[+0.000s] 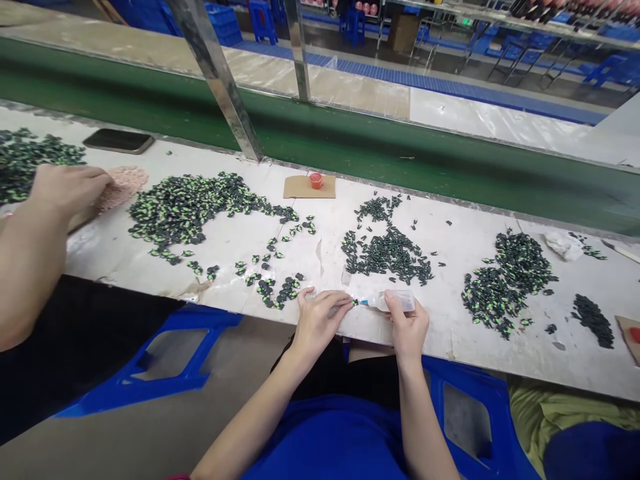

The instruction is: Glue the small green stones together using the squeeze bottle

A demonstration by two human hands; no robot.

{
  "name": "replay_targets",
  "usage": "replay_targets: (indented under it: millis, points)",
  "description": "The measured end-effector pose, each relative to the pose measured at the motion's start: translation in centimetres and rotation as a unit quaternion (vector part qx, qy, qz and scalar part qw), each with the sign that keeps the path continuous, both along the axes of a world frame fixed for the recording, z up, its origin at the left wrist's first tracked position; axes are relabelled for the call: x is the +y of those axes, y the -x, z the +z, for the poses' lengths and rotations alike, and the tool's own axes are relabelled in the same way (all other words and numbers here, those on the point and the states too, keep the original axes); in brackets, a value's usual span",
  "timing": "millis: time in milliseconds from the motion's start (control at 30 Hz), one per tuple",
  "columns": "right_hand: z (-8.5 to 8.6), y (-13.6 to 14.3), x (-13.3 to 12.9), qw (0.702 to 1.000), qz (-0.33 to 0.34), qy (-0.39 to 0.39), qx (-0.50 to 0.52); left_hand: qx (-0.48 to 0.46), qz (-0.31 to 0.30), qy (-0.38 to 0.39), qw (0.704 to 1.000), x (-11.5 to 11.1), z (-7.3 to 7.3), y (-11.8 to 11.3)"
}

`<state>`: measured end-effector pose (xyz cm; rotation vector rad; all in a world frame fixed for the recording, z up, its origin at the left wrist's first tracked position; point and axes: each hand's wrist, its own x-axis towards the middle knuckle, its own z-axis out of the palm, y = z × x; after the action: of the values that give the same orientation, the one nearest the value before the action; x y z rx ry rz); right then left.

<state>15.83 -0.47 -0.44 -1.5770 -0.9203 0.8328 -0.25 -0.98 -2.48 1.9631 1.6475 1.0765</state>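
Note:
My left hand (320, 319) pinches a small black-and-green plastic part (355, 302) at its fingertips, just above the front of the white worktable (440, 247). My right hand (409, 327) is closed round a clear squeeze bottle (393, 301) lying nearly level. The bottle's thin blue tip points left and meets, or almost meets, the part. Beyond my hands lies a pile of small dark pieces (393, 253). Several black-and-green parts (280, 290) are scattered to the left of my left hand.
Larger piles of black-and-green parts lie left (185, 207) and right (510, 280). A red cup (315, 180) stands on cardboard (295, 187). A co-worker's hand (70, 190) reaches in at left near pink pieces (125, 185). A metal post (220, 80) rises by the green conveyor belt (350, 140).

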Motion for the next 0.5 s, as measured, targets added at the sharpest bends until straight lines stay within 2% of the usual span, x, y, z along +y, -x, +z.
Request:
replay_targets:
  millis: [167, 300, 433, 500]
  points:
    - [0.0, 0.1, 0.0, 1.0, 0.003, 0.004, -0.01, -0.001, 0.001, 0.0, 1.0, 0.0, 0.0, 0.0]
    - [-0.5, -0.2, -0.1, 1.0, -0.015, -0.009, 0.021, -0.005, -0.002, -0.001, 1.0, 0.0, 0.0, 0.0]
    - [-1.1, -1.4, -0.3, 0.991, -0.061, -0.074, 0.095, -0.014, -0.002, 0.011, 1.0, 0.0, 0.0, 0.0]
    - [-1.0, -2.2, -0.4, 0.988, -0.066, -0.105, 0.088, -0.019, -0.008, 0.022, 1.0, 0.1, 0.0, 0.1]
